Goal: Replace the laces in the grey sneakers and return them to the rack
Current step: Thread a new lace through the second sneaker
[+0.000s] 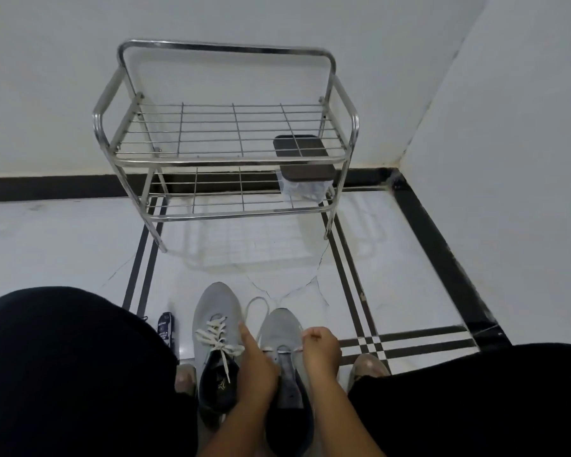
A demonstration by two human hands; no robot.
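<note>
Two grey sneakers stand side by side on the floor between my knees. The left sneaker [215,311] is laced with a white lace. On the right sneaker [282,324] a white lace [254,303] crosses the lowest eyelets and loops out past the toe. My left hand [256,367] rests at the right sneaker's left eyelet side with the thumb raised; its fingers are hidden. My right hand [320,349] is curled and pinches the lace at the sneaker's right side. A steel two-tier rack [231,159] stands against the wall ahead.
A clear container with a dark lid [305,178] sits on the rack's lower shelf at the right. A small dark blue tube [166,328] lies on the floor left of the sneakers. My black-clad knees fill both lower corners. White tiled floor lies between sneakers and rack.
</note>
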